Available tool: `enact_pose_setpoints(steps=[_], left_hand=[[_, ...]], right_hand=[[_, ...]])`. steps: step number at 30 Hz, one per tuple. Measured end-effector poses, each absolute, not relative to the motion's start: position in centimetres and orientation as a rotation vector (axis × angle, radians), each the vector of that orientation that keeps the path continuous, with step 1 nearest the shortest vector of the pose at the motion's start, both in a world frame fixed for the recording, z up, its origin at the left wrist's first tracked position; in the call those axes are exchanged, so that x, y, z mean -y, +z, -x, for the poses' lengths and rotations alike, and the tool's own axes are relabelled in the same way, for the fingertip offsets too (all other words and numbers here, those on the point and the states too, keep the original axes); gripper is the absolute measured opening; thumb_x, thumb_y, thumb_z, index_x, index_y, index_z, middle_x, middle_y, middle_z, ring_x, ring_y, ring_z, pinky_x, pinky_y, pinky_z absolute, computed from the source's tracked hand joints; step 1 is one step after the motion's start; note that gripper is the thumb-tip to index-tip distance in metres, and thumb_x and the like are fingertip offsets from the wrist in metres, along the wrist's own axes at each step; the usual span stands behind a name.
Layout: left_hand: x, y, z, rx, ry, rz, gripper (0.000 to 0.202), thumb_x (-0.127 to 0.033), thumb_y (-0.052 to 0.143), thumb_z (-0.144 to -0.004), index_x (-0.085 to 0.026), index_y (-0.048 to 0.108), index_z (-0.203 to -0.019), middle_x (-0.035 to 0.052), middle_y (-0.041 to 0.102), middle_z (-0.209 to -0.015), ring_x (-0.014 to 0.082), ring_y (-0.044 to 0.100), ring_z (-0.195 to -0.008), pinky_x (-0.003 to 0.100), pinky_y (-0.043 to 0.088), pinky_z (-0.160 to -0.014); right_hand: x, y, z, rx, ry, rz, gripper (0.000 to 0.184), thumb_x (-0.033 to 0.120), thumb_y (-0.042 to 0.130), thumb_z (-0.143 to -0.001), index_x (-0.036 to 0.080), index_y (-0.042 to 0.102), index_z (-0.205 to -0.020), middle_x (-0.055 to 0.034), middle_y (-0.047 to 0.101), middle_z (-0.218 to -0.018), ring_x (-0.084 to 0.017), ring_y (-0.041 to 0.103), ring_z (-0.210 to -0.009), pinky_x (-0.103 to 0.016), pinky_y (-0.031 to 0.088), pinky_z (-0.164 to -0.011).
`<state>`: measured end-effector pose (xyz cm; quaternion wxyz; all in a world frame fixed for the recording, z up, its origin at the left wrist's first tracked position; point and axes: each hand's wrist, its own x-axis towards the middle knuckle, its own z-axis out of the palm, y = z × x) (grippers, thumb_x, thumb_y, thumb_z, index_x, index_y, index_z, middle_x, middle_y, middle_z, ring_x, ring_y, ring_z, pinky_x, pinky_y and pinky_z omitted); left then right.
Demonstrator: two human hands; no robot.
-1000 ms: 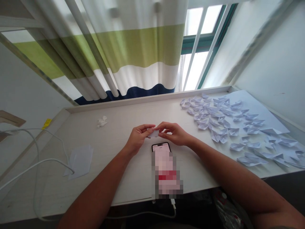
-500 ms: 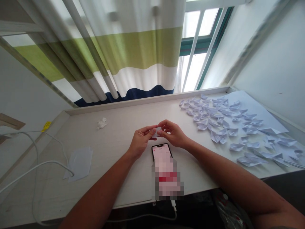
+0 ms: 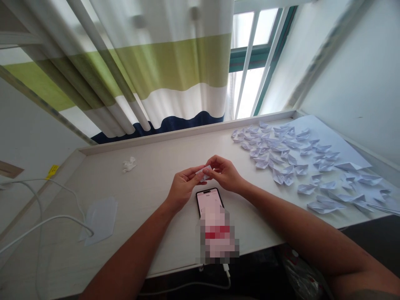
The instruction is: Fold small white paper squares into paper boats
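A small folded piece of white paper (image 3: 204,171) is pinched between my two hands above the white table (image 3: 150,183). My left hand (image 3: 185,185) grips its left side, thumb on top. On the right side my right hand (image 3: 225,173) holds it with thumb and curled fingers; parts of the paper are covered by the fingers. Just below the hands lies a phone (image 3: 208,198) with its screen lit, its lower part blurred out. To the right, several folded paper boats (image 3: 268,146) are spread over the table.
A stack of white paper sheets (image 3: 101,221) lies at the left, with a white cable (image 3: 62,217) over it. A crumpled tissue (image 3: 129,164) is farther back. Beneath the boats is a large white sheet (image 3: 337,139). Behind the table's raised rim (image 3: 162,135) hangs a curtain (image 3: 175,66).
The view has shifted slightly, so the scene sits a little farther left. My right thumb has moved over the folded paper, which now looks tilted; both hands keep hold of it.
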<state>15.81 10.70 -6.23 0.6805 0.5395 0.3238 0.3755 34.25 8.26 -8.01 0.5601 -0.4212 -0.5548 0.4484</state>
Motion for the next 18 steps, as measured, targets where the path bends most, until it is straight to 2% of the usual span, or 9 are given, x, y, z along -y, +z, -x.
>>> enact_pose_setpoints(steps=[7,12,18], left_hand=[[-10.58,-5.96,-16.07,-0.76,0.904,-1.17,0.047,-0.049,0.094,-0.076,-0.015,0.077,-0.104,0.0066,0.085,-0.088,0.0247,0.081,-0.087,0.043,0.067,-0.087],[-10.59,-6.05,-16.07,-0.791,0.899,-1.171,0.052,-0.054,0.095,-0.073,-0.015,0.074,-0.1,0.0072,0.084,-0.088,0.0276,0.082,-0.09,0.046,0.066,-0.09],[-10.63,-6.38,-16.02,-0.823,1.019,-1.316,0.042,-0.051,0.092,-0.077,-0.015,0.08,-0.096,0.0083,0.084,-0.087,0.0259,0.081,-0.083,0.04,0.066,-0.079]], right_hand=[[-8.34,-7.91,-34.33,1.27,1.049,1.011,0.047,0.061,0.088,-0.08,0.018,0.069,-0.087,-0.0023,0.073,-0.082,-0.015,0.07,-0.069,-0.031,0.063,-0.065],[-8.27,-7.69,-34.53,1.337,0.899,1.026,0.04,0.057,0.085,-0.083,0.019,0.074,-0.083,-0.0035,0.074,-0.085,-0.017,0.069,-0.077,-0.031,0.06,-0.066],[-8.34,-7.83,-34.57,1.355,0.877,1.016,0.037,0.056,0.084,-0.086,0.02,0.076,-0.083,-0.0041,0.074,-0.086,-0.018,0.071,-0.079,-0.032,0.058,-0.068]])
